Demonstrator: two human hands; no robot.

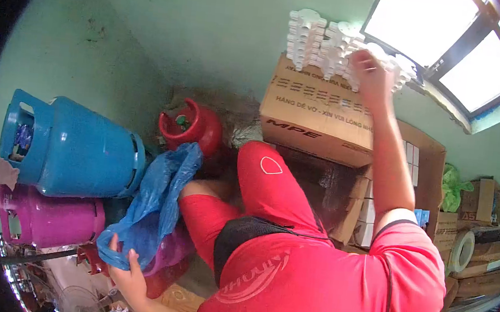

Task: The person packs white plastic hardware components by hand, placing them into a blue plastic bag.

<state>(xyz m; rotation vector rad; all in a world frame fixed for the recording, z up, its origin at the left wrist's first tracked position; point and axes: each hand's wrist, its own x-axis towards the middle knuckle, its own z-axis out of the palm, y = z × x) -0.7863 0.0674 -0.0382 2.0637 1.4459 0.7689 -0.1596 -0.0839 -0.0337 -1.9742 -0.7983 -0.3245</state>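
Observation:
White plastic pieces (334, 44) stand in stacked rows on top of a brown cardboard box (319, 117). My right hand (369, 68) reaches to these pieces at the upper right; its fingers are blurred, and I cannot make out whether it grips one. At the lower left, my left hand (127, 267) holds the edge of a blue plastic bag (160, 193), with thumb and fingers at the bag's lower end. The crumpled bag hangs beside my leg, next to the gas cylinders.
A blue gas cylinder (90, 148) lies above a magenta one (54, 219) at the left. A small red cylinder (196, 127) is behind the bag. Windows (419, 22) are at upper right; a green bag (452, 188) and more cartons (481, 203) are at the right.

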